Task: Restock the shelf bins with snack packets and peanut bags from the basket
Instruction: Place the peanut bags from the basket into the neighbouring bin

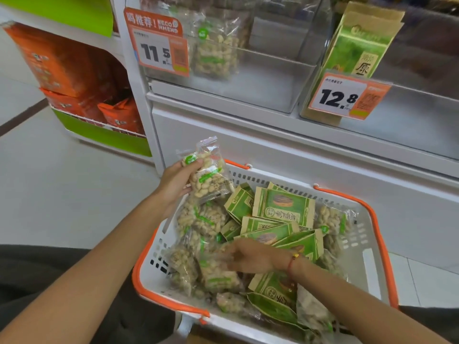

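— Where do we have our hands?

— Our left hand (177, 181) is raised above the far left corner of the basket (370, 266), its grip closed around a clear peanut bag (211, 176), fingers curled on the bag's upper edge. Our right hand (244, 256) reaches down into the basket among the other peanut bags (202, 218); its fingers are blurred, so we cannot tell whether that grip is apart or clamped on anything.

— And the rest of the stock?

— Green snack packets (283, 207) lie heaped in the middle of the basket, with peanut bags on both sides. Up on the shelf, the left bin (260, 78) holds one upright bag of peanuts (216, 54) behind the 11.5 price tag (159, 49). The right bin (409, 120) has green packets (357, 48) standing behind the 12.8 tag (347, 96).
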The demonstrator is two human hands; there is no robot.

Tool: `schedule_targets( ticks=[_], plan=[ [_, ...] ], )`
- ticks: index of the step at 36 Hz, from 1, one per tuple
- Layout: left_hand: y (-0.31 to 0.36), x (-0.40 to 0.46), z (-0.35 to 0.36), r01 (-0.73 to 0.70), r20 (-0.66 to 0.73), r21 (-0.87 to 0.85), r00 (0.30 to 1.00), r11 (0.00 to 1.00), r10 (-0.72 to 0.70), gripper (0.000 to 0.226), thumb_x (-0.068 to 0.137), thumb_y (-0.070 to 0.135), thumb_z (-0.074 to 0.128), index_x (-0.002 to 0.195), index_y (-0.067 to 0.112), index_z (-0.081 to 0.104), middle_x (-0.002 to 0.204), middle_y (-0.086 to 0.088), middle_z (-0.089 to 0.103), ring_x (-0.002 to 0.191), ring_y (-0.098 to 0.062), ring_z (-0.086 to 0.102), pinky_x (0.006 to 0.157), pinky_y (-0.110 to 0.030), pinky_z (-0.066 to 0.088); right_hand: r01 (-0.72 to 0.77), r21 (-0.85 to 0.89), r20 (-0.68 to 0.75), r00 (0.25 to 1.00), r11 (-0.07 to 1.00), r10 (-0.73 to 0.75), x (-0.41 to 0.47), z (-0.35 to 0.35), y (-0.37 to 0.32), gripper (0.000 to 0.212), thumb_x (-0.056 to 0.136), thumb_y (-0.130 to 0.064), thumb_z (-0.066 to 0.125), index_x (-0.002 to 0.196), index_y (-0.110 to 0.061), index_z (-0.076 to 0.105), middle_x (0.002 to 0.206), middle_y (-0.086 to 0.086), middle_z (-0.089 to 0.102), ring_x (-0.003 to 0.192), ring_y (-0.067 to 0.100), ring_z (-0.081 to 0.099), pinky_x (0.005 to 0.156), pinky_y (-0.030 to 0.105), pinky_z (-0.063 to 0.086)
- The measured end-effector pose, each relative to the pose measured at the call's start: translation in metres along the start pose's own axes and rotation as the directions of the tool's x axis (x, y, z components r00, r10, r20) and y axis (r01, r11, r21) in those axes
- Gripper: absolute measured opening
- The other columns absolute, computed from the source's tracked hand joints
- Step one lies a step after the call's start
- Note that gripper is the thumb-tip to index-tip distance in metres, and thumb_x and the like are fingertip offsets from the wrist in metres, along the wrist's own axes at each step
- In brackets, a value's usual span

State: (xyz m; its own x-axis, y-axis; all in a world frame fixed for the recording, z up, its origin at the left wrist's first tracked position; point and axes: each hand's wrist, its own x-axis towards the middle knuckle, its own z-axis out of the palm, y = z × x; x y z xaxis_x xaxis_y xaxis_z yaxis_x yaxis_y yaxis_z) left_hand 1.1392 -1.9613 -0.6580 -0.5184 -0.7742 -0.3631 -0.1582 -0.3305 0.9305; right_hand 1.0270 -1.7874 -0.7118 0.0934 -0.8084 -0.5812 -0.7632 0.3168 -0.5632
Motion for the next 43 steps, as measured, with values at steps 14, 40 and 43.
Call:
schedule_targets(
  ticks=[14, 40, 43],
  plan=[
    [0.001, -0.004, 0.006, 0.094, 0.169, 0.284, 0.975, 0.954, -0.146, 0.026, 0.096, 0.031, 0.050, 0.075, 0.018, 0.045, 0.057, 0.002, 0.047, 0.049, -0.008, 0.047, 0.065, -0.025, 0.040, 0.051, 0.687, -0.214, 0.967, 0.725, 0.136, -0.049, -0.107, 0.008, 0.023, 0.094, -0.016, 0.056, 0.116, -0.015, 0.064, 0.126, 0.000, 0.062, 0.111, 0.009, 0.058, 0.082, 0.017, 0.052],
    [0.165, -0.012, 0.011, -0.459, 0.350, 0.111, 0.848, 0.882, 0.397, 0.054, 0.065, 0.028, 0.076, 0.116, 0.025, 0.056, 0.108, 0.007, 0.069, 0.101, -0.002, 0.064, 0.081, -0.017, 0.050, 0.483, 0.292, -0.703, 0.694, 0.826, -0.158, -0.061, -0.212, -0.104, 0.046, 0.081, -0.013, 0.072, 0.122, -0.020, 0.052, 0.104, -0.012, 0.064, 0.090, -0.009, 0.059, 0.070, 0.009, 0.046],
    [0.213, -0.007, 0.002, -0.540, 0.356, 0.256, 0.824, 0.802, 0.441, 0.051, 0.063, 0.036, 0.077, 0.110, 0.033, 0.056, 0.105, 0.014, 0.067, 0.100, 0.003, 0.062, 0.091, -0.020, 0.048, 0.518, 0.096, -0.821, 0.524, 0.850, -0.226, -0.059, -0.246, -0.124, 0.050, 0.075, -0.020, 0.079, 0.119, -0.021, 0.055, 0.104, -0.010, 0.067, 0.092, 0.000, 0.062, 0.076, 0.023, 0.052]
  ],
)
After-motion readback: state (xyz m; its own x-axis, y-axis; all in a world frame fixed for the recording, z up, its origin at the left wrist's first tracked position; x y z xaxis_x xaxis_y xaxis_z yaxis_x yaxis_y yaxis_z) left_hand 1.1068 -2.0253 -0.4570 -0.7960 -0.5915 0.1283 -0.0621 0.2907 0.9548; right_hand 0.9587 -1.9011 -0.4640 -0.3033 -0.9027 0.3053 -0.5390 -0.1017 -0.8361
